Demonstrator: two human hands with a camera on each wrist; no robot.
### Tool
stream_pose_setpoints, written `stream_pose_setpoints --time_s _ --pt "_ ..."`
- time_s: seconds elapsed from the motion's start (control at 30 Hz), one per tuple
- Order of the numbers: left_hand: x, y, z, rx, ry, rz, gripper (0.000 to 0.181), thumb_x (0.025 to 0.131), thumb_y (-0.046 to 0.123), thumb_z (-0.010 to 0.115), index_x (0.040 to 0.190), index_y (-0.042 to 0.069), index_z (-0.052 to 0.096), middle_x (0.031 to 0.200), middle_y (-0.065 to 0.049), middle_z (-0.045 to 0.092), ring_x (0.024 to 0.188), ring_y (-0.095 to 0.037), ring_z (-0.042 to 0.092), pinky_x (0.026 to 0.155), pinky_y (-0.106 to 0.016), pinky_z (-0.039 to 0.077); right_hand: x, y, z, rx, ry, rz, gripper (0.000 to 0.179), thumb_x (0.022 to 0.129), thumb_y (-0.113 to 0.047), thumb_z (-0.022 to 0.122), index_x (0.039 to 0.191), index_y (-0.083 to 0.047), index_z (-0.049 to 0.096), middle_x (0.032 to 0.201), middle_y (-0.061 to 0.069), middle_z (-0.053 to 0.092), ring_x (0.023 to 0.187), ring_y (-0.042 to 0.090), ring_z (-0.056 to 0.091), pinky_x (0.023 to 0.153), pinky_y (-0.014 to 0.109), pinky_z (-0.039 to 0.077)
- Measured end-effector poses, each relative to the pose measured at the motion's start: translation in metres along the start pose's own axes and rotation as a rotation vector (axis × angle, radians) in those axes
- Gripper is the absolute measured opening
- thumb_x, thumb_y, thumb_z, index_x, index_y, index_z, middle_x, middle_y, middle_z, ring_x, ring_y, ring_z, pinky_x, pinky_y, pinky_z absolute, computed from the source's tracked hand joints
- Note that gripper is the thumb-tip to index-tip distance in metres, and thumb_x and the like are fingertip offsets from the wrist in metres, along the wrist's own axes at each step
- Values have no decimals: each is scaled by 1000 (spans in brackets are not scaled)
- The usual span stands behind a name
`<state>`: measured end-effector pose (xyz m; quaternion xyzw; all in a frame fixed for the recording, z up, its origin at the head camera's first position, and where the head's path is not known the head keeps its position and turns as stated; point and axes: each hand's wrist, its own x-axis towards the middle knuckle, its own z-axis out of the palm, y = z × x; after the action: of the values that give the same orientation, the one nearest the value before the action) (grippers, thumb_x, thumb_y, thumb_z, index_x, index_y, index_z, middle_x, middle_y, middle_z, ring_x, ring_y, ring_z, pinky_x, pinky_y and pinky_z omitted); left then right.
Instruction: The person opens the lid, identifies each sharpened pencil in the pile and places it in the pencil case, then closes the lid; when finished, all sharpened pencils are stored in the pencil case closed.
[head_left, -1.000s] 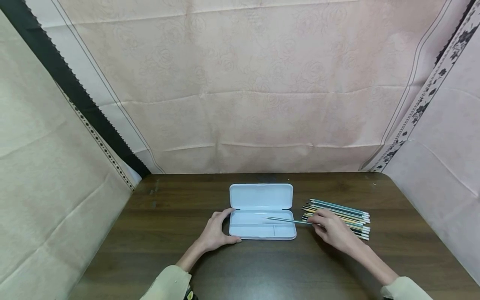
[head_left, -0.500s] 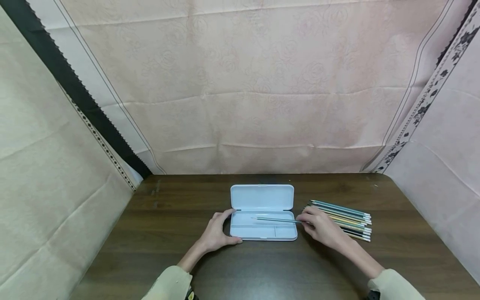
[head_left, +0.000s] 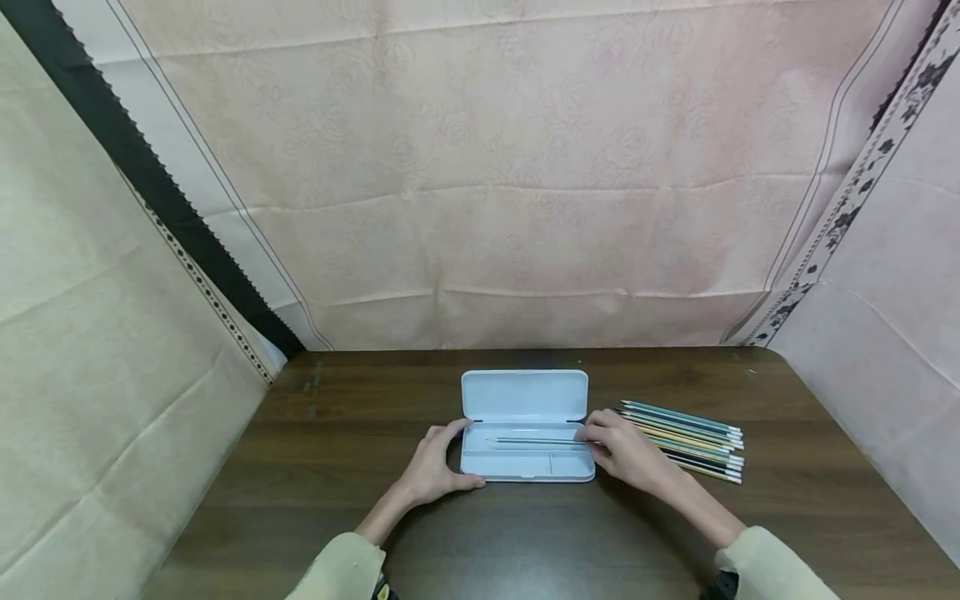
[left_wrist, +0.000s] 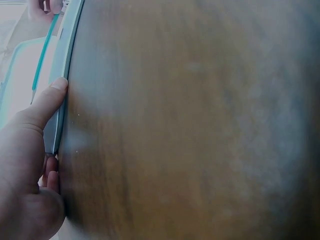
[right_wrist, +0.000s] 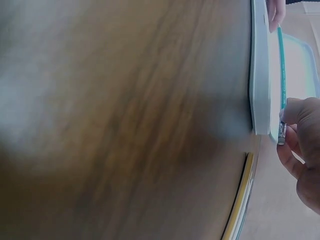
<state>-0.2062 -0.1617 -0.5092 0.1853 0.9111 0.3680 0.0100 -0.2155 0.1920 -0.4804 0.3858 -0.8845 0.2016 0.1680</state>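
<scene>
A light blue pencil case [head_left: 524, 397] lies with its lid raised, its long axis running left to right. My left hand [head_left: 433, 463] holds its left end, thumb at the front edge and fingers at the back corner. My right hand [head_left: 628, 452] pinches a teal pencil [right_wrist: 282, 65] near its white-tipped end, between thumb and fingers. The sharpened point faces left. In the head view the pencil lies low over the case's long rear compartment, right hand at the case's right edge. The left wrist view shows the left thumb [left_wrist: 52, 97] along the case's front rim.
Several pencils [head_left: 697, 437] in teal, yellow and black lie side by side to the right of the case, white ends to the right. The brown wooden table [head_left: 525, 542] has patterned cloth [head_left: 487, 208] hanging behind it and along both sides.
My right hand has moved left from the pencil pile, carrying the teal pencil further over and lower to the case. The left hand stays at the case.
</scene>
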Motion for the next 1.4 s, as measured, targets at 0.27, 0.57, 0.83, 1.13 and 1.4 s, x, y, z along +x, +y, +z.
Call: stream_pose_setpoints --time_s 0.27,0.57,0.83,1.13,1.4 --pt "0 -1 0 -10 4 15 92 73 44 89 148 14 46 139 -15 49 125 -33 43 95 -55 41 10 -5 6 6 -25 -19 23 80 4 81 97 -10 77 96 2 62 87 16 55 72 30 53" --pt "1 -3 1 -4 9 18 91 73 45 89 147 15 46 139 -13 50 124 -33 43 95 -55 41 18 -7 13 20 -32 -45 23 79 4 82 97 -9 77 93 1 61 83 14 53 69 27 51" --pt "1 -1 0 -3 -1 12 91 73 43 89 148 17 46 140 -12 49 125 -32 42 96 -54 41 23 -9 16 42 -71 -39 20 82 3 80 98 -9 77 92 1 61 80 12 53 69 26 51" --pt "1 0 0 2 0 18 91 74 44 88 148 16 46 140 -11 49 125 -31 42 96 -54 41 26 -11 16 58 -99 -35 19 84 3 79 99 -9 77 90 1 61 78 10 53 69 25 51" --pt "1 -1 1 1 -1 10 90 73 44 89 148 16 46 140 -12 49 125 -31 42 96 -54 41 23 -9 13 91 -109 -9 18 84 2 78 98 -9 77 91 0 61 78 10 54 69 25 52"
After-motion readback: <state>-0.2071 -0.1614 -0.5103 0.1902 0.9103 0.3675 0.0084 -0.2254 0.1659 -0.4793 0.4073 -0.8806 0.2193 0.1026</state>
